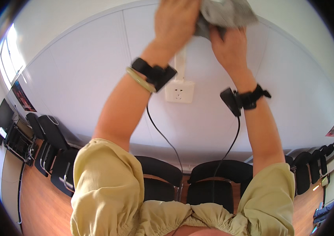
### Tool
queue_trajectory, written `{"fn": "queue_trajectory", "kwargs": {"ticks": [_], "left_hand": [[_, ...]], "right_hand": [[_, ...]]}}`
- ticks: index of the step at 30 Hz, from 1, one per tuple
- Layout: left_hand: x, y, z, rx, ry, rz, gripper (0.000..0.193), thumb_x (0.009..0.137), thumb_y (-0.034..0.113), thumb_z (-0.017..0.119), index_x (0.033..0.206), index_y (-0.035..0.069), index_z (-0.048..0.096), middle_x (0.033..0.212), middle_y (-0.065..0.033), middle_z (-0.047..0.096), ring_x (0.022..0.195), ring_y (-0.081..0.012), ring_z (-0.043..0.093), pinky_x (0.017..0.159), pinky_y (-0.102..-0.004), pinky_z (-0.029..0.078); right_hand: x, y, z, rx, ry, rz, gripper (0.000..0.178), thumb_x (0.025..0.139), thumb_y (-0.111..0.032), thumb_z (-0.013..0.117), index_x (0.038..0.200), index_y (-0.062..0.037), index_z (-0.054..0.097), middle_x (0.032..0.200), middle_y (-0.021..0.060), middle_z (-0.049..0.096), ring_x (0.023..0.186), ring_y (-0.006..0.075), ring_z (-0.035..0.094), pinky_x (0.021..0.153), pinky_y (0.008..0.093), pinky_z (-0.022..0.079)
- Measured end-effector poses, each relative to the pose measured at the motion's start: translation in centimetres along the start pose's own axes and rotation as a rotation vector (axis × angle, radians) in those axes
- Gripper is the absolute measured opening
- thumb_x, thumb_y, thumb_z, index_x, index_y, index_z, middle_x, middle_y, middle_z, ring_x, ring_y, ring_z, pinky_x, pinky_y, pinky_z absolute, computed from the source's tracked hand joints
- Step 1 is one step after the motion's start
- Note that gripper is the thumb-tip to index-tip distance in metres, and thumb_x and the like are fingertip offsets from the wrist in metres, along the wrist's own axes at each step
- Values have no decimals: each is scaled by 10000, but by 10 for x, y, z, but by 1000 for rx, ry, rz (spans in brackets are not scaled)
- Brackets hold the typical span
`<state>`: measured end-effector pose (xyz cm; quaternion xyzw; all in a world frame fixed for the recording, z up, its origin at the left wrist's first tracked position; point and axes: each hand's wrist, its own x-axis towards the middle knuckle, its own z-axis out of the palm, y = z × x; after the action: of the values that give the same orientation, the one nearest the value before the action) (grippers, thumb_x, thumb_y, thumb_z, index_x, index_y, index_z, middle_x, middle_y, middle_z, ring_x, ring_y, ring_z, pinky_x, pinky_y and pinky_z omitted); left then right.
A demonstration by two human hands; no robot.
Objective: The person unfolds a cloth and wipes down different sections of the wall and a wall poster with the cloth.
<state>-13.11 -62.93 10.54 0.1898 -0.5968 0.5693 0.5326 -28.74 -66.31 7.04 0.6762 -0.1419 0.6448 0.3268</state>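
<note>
Gray cloth high up, right hand beneath it

In the head view, our only one, we see the gray cloth point(230, 15) bunched at the upper edge, its visible length running roughly left to right. Our right hand point(230, 45) lies directly below, seemingly grasping its underside, and looks the nearer. Our left hand point(177, 21) overlaps or adjoins its left end; with the fingertips out of frame, we cannot tell whether it grips. The picture's edge crops the cloth. Open room spreads right along the wall point(293, 78); between our forearms sit a socket point(179, 92) and hanging cables point(163, 135).
</note>
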Motion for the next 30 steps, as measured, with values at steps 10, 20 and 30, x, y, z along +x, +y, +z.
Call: {"fn": "queue_trajectory", "kwargs": {"ticks": [10,20,30], "left_hand": [[-90,-58,-5,38,-223,-188,631,817,83,491,1421,-12,332,1477,-212,316,1390,-396,242,1131,-495,195],[-200,-15,-20,87,-196,-316,418,884,138,493,1276,-8,499,1461,-251,331,1340,-502,258,1060,-584,194],[-315,73,-54,21,-361,-646,492,861,184,562,1318,20,482,1492,-275,238,1368,-529,167,1082,-622,126]], "right_hand": [[-11,-32,85,-131,-125,-113,551,777,-102,554,1297,50,455,1325,331,397,1282,507,311,1100,565,226],[-90,-81,85,-56,-282,-98,389,779,-97,574,1136,58,581,1225,221,539,1211,429,431,1090,516,304],[-212,-118,79,57,-656,64,549,863,-111,527,1379,15,389,1490,216,273,1377,387,274,1056,431,388]]}}
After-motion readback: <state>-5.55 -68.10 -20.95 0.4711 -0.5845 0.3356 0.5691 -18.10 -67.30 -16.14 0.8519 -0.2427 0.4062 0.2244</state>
